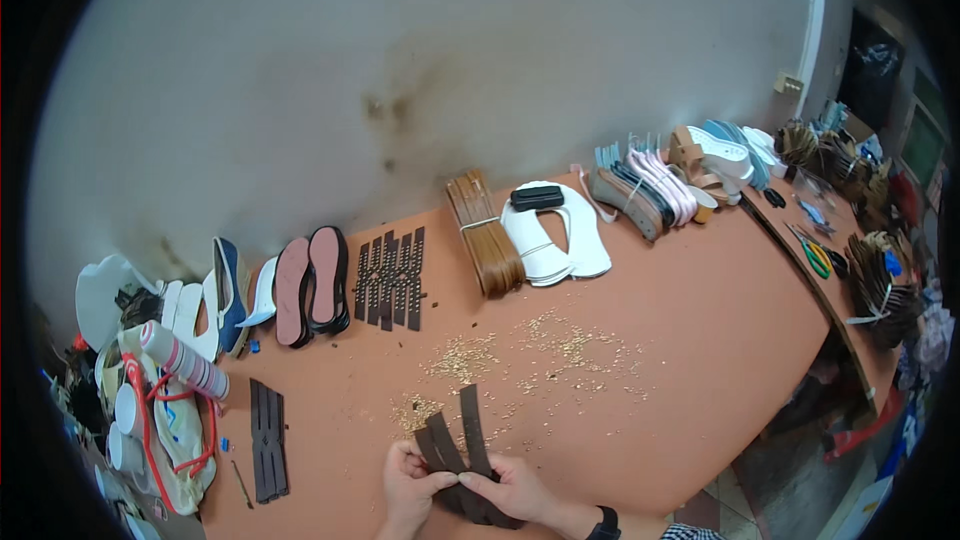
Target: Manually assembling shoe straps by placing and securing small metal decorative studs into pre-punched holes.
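Observation:
Both my hands hold a fanned bunch of dark brown leather straps (462,440) at the near edge of the orange table (680,340). My left hand (408,485) grips the lower left side of the bunch. My right hand (515,488), with a black watch on the wrist, pinches the straps from the right. The strap ends fan upward over the table. Small golden bits (520,350) lie scattered on the table just beyond the straps.
Dark perforated straps (392,278) and more strips (267,440) lie left. Shoe soles (312,285), a tan strap bundle (485,235), white insoles (555,235) and stacked soles (650,190) line the wall. A bag with a rolled tube (170,410) sits at far left; a side bench (850,270) holds bundles.

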The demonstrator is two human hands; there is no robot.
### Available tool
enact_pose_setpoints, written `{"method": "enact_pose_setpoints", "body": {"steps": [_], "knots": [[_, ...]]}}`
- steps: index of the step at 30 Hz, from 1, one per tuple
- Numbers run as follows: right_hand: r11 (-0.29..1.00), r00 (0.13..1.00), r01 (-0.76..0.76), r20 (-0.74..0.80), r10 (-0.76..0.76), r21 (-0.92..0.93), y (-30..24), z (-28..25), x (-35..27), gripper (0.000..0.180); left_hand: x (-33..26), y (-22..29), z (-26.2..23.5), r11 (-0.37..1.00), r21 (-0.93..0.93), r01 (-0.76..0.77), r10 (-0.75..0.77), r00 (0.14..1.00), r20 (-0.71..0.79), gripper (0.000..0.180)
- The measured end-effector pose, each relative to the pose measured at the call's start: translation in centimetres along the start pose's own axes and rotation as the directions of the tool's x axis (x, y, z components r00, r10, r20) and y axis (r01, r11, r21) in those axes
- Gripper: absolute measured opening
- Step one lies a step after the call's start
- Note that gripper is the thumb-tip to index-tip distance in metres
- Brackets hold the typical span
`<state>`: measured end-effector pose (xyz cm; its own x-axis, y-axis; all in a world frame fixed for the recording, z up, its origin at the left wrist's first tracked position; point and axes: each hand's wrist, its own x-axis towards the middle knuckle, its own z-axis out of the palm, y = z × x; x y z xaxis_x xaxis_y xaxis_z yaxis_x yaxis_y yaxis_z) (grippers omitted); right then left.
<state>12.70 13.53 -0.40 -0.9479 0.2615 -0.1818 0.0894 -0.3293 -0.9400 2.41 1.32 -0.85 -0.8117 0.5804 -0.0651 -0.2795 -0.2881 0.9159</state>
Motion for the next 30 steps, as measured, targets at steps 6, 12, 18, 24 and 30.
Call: {"method": "enact_pose_setpoints", "body": {"steps": [6,12,18,24,30], "knots": [[0.965,0.996,-0.062,0.076,0.044,0.254,0.9,0.1,0.5,0.029,0.0,0.7,0.0,0.994,0.084,0.064,-0.064,0.998,-0.004,0.043],[0.847,0.995,0.019,-0.095,0.037,0.532,-1.6,0.0,0.7,0.028,-0.9,4.2,0.6,0.991,0.042,-0.126,0.122,0.989,0.088,0.047],[0.778,0.871,0.322,-0.490,-0.021,0.539,-6.0,-4.9,0.4,0.026,-8.6,15.4,5.2,0.853,-0.127,-0.506,0.515,0.780,0.356,0.022],[0.804,0.810,0.397,-0.580,-0.080,0.443,-5.7,-6.6,-1.3,0.019,-9.9,19.8,7.4,0.806,-0.515,-0.291,0.591,0.362,0.720,0.013],[0.791,0.831,0.363,-0.555,-0.036,0.492,-4.8,-7.3,-3.0,0.016,-9.0,18.9,6.8,0.788,-0.594,-0.164,0.615,0.260,0.744,0.009]]}}
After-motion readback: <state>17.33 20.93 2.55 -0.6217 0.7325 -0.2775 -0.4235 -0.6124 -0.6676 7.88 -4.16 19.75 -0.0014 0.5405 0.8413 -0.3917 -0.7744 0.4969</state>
